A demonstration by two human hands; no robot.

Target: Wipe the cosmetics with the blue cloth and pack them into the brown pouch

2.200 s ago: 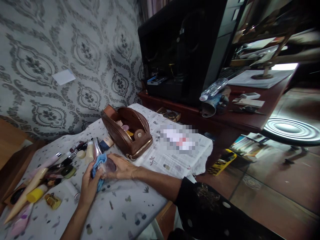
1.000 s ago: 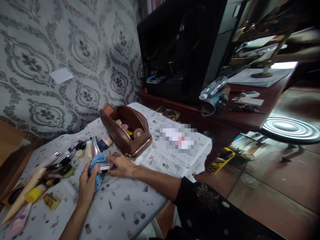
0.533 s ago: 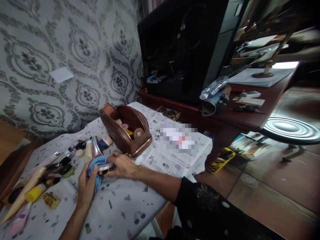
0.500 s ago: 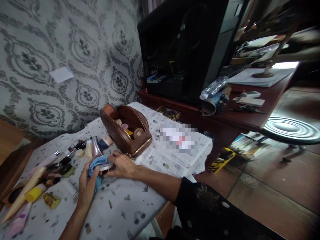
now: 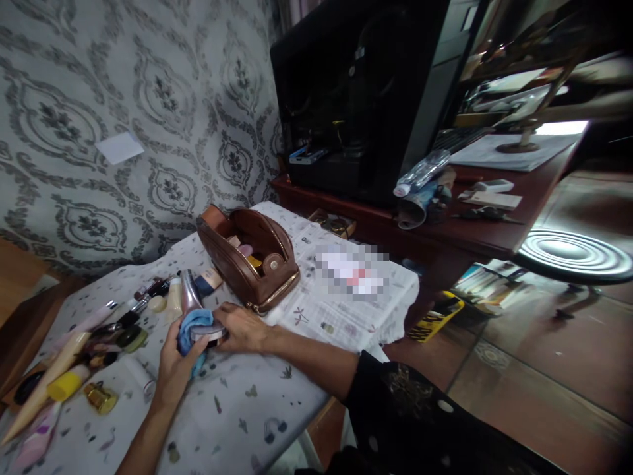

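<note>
My left hand (image 5: 174, 361) is closed on a bunched blue cloth (image 5: 196, 319), which it presses against a small round cosmetic container (image 5: 208, 332). The fingers of my right hand (image 5: 246, 328) grip that container from the other side; its exact kind is hard to make out. Just beyond my hands stands an unzipped brown makeup bag (image 5: 270, 284) with several items inside. Close to the cloth, a shiny pinkish tube (image 5: 189, 293) and a cream tube (image 5: 175, 300) lie on the patterned tablecloth (image 5: 237, 402).
Several cosmetics spread over the table's left side, among them a yellow-capped item (image 5: 66, 384), a gold bottle (image 5: 100, 397) and a white tube (image 5: 138, 375). To the right, a dark red desk (image 5: 475, 234) carries a large black screen (image 5: 341, 112) and a plastic bottle (image 5: 420, 175).
Both hands stay at the same spot with the cloth and container. The container has tilted slightly and my left hand has shifted a little to the right.
</note>
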